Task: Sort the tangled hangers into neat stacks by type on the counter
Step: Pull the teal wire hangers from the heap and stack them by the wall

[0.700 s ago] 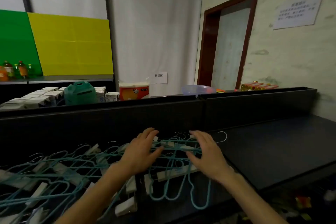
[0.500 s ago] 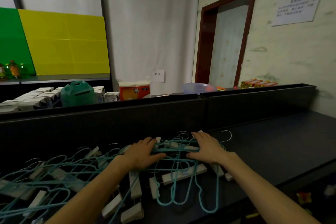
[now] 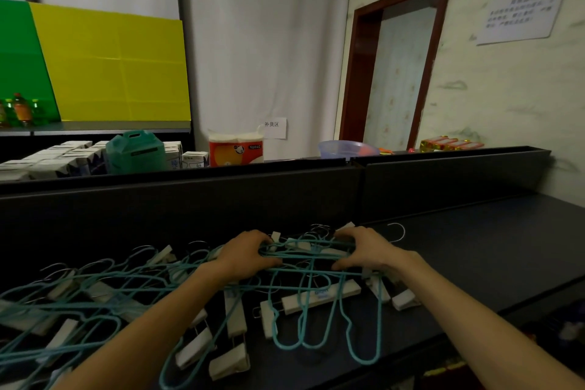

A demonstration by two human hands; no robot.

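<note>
Head view is taking in a dark counter [image 3: 474, 247] running under a raised black partition [image 3: 190, 199], a white wall and a brown-framed doorway [image 3: 395, 73] standing behind. Teal hangers [image 3: 310, 266] are lying tangled across the counter; the left hand [image 3: 247, 255] and right hand [image 3: 367, 250] are gripping, it seems, one bundle between them.

We cannot read the blurred wall notice [image 3: 524, 14]; left of it, the hanger pile [image 3: 79, 301] runs off the frame's edge.
</note>
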